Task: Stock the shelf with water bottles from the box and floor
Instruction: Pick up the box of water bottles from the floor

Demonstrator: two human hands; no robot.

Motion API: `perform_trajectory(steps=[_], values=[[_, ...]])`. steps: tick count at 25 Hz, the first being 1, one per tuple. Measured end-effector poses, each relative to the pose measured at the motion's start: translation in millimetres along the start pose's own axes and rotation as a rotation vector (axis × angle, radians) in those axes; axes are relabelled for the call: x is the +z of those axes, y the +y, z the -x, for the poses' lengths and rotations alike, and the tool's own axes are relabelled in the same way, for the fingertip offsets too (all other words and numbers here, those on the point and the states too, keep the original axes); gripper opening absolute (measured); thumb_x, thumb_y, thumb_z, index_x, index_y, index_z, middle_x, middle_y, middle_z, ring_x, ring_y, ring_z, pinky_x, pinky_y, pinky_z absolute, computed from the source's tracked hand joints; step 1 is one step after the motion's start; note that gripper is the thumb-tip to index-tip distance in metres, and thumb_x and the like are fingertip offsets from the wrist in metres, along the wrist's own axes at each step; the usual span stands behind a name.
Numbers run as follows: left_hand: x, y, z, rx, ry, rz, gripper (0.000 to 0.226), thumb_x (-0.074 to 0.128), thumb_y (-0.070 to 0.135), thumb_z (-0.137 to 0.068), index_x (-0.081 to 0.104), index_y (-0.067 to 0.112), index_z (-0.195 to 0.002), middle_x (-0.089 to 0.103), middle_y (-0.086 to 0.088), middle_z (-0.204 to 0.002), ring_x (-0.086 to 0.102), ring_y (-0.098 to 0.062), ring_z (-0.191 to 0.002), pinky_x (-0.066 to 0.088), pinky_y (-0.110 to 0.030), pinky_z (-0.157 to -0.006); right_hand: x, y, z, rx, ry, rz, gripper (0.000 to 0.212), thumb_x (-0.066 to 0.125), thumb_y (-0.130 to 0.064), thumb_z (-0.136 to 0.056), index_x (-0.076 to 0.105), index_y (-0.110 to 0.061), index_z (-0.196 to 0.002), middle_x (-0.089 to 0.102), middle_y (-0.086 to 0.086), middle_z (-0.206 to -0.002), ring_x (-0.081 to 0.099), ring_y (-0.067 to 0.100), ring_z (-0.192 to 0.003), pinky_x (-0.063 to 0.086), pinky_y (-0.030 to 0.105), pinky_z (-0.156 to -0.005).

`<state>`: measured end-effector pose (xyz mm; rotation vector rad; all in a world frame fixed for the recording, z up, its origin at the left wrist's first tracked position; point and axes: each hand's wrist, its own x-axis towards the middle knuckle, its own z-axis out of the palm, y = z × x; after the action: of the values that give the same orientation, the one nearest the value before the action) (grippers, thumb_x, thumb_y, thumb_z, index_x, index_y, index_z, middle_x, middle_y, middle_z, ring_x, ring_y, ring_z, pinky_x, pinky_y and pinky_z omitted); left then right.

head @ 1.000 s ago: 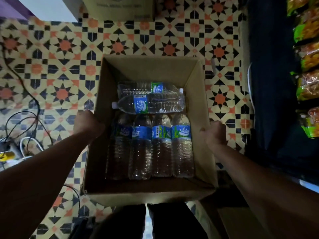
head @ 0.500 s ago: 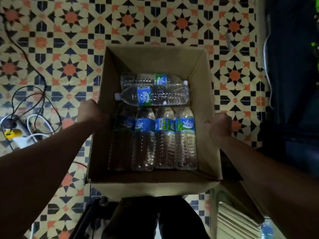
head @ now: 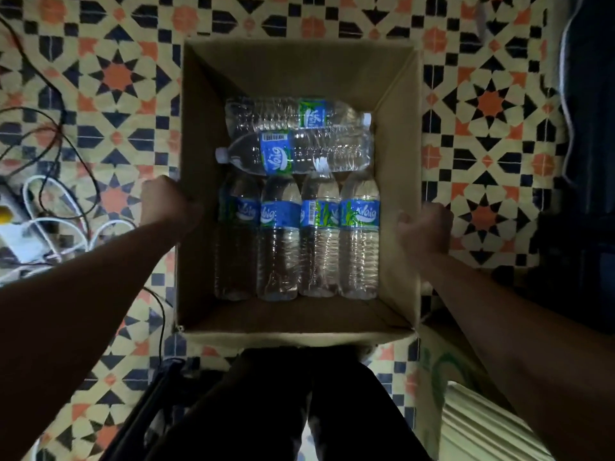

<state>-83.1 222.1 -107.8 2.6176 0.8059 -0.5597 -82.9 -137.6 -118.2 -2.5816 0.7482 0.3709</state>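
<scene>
An open cardboard box point(head: 299, 66) is below me, over the patterned tile floor. Inside lie several clear water bottles with blue labels: a row side by side point(head: 319, 241) in the near half and two crosswise bottles point(head: 299, 149) stacked at the far end. My left hand point(head: 166, 202) grips the box's left wall, its fingers curled over the rim. On the opposite side my right hand point(head: 424, 229) grips the right wall the same way. The shelf is a dark shape point(head: 589, 161) at the right edge.
Black and white cables and a power strip point(head: 43, 214) lie on the floor at the left. A pale sack or carton point(head: 466, 424) sits at the lower right. My dark trouser legs point(head: 299, 404) are under the box's near edge.
The box has drawn closer and fills more of the view. The snack packets on the shelf at the right have slid out of sight. Both hands keep their hold on the walls.
</scene>
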Motion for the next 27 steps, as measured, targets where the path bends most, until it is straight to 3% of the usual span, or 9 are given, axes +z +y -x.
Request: perform_trajectory(steps=[3,5,7,10,15,19,25,27], values=[[-0.5,0.7,-6.0,0.005,0.016,0.006,0.028,0.067,0.011,-0.088,0.064,-0.016,-0.083,0.065,-0.028,-0.078,0.066,-0.039,-0.074,0.055,-0.046,-0.066,3.3,-1.0,-7.0,-0.035,-0.003,0.017,0.033,0.062,-0.021,-0.092,0.065,0.008,-0.105,0.065,0.024,-0.105,0.061,0.035,-0.1,0.039,0.03,-0.066],[-2.6,3.2,-9.3,0.011,0.011,-0.027,0.027,0.065,0.011,-0.089,0.064,-0.016,-0.084,0.06,-0.025,-0.077,0.063,-0.037,-0.075,0.052,-0.043,-0.065,3.9,-2.7,-7.3,-0.047,0.005,-0.012,0.032,0.064,-0.023,-0.089,0.066,0.006,-0.102,0.068,0.022,-0.101,0.066,0.035,-0.095,0.052,0.036,-0.069],[-2.0,1.9,-11.4,0.017,0.0,-0.049,0.027,0.065,0.012,-0.089,0.064,-0.015,-0.086,0.061,-0.027,-0.081,0.063,-0.038,-0.078,0.052,-0.043,-0.067,5.3,-3.7,-6.3,-0.037,-0.004,-0.015,0.03,0.066,-0.022,-0.088,0.068,0.005,-0.1,0.07,0.023,-0.098,0.068,0.035,-0.09,0.056,0.039,-0.07],[-1.4,0.6,-11.5,0.048,-0.02,-0.092,0.028,0.064,0.015,-0.091,0.065,-0.013,-0.085,0.064,-0.03,-0.089,0.064,-0.042,-0.085,0.052,-0.043,-0.069,3.2,-6.1,-7.5,-0.004,-0.046,-0.022,0.028,0.066,-0.021,-0.089,0.067,0.005,-0.099,0.069,0.023,-0.096,0.067,0.035,-0.088,0.054,0.037,-0.069],[3.0,-2.4,-16.8,0.021,-0.03,-0.095,0.032,0.065,0.019,-0.092,0.065,-0.012,-0.089,0.065,-0.028,-0.088,0.063,-0.038,-0.078,0.051,-0.04,-0.063,3.7,-1.5,-10.2,-0.014,-0.08,0.024,0.03,0.061,-0.022,-0.094,0.065,0.006,-0.102,0.068,0.025,-0.098,0.067,0.036,-0.09,0.042,0.029,-0.066],[-0.6,-1.4,-16.3,0.026,-0.056,-0.12,0.028,0.064,0.021,-0.094,0.065,-0.006,-0.089,0.059,-0.017,-0.076,0.052,-0.021,-0.059,0.037,-0.027,-0.049,-0.8,-2.4,-7.1,-0.051,-0.096,0.082,0.033,0.057,-0.025,-0.097,0.063,0.005,-0.108,0.067,0.026,-0.102,0.066,0.039,-0.095,0.043,0.032,-0.068],[-23.5,9.1,1.8,0.023,-0.202,-0.311,0.027,0.054,0.03,-0.098,0.053,0.003,-0.094,0.049,-0.007,-0.068,0.053,-0.023,-0.061,0.045,-0.031,-0.055,-27.5,-5.2,19.9,-0.038,-0.203,0.122,0.04,0.049,-0.017,-0.099,0.048,-0.004,-0.137,0.06,0.028,-0.115,0.06,0.042,-0.107,0.047,0.036,-0.077],[-37.3,17.4,15.9,0.003,-0.21,-0.37,0.031,0.053,0.033,-0.098,0.054,0.002,-0.1,0.052,-0.008,-0.071,0.055,-0.024,-0.063,0.046,-0.032,-0.057,-47.3,-3.6,28.3,0.006,-0.257,0.118,0.038,0.051,-0.018,-0.097,0.053,-0.01,-0.134,0.062,0.021,-0.116,0.06,0.037,-0.108,0.047,0.035,-0.078]])
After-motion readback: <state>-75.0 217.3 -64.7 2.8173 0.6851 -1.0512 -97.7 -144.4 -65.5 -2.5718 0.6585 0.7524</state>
